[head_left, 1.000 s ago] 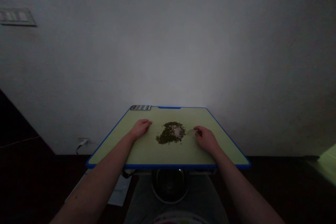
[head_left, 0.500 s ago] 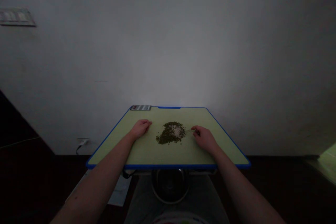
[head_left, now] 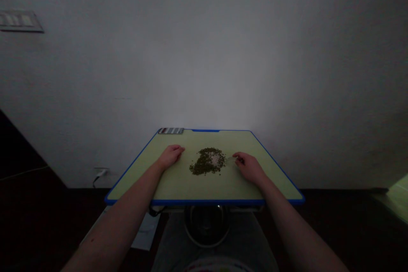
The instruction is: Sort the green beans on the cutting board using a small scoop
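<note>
A pile of small dark green grains mixed with some pale ones (head_left: 207, 161) lies in the middle of a light green tabletop with a blue rim (head_left: 204, 201). My left hand (head_left: 170, 154) rests on the table to the left of the pile, fingers curled loosely, holding nothing I can see. Just right of the pile, my right hand (head_left: 248, 165) has its fingers pinched on a small thin pale thing that points toward the grains.
A small striped strip (head_left: 171, 130) lies at the table's far left corner. A round metal bowl (head_left: 206, 226) sits below the table's front edge. A white wall stands close behind. A wall socket with a plug (head_left: 100, 173) is low on the left.
My right hand has shifted slightly left toward the pile. My left hand and the grains have stayed put.
</note>
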